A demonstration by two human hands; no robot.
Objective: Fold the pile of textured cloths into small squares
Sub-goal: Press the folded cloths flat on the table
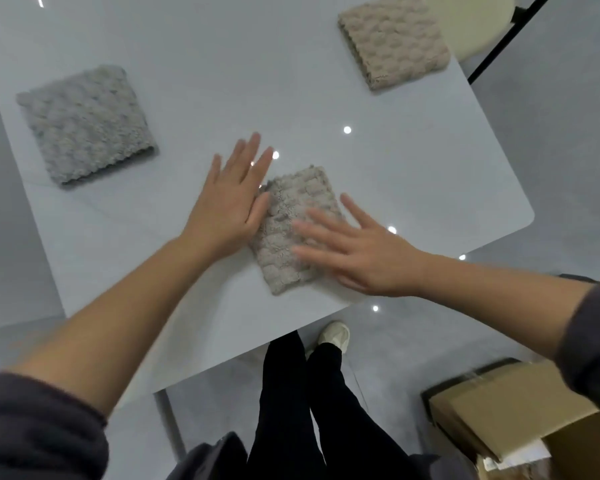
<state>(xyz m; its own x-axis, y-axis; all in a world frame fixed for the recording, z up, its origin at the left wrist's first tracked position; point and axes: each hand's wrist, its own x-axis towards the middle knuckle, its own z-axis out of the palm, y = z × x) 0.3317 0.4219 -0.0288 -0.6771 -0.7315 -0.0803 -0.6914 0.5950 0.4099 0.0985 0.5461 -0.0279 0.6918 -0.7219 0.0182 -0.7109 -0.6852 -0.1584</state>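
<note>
Left sleeve (32, 427) | left grip (229, 209) flat, touching cloth (291, 199) | right grip (368, 258) flat on cloth

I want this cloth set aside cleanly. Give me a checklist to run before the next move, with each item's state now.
1. Middle cloth folded to a small square: ok, though its far-left corner layers look uneven.
2. Right hand flat on it, fingers straight: ok.
3. Left hand flat beside its left edge, holding nothing: ok.
4. Grey folded cloth well apart at left: ok.
5. Beige folded cloth fully on the table: cannot tell, frame cuts its far edge.
6. Unfolded cloths remaining: cannot tell, none in view.
</note>
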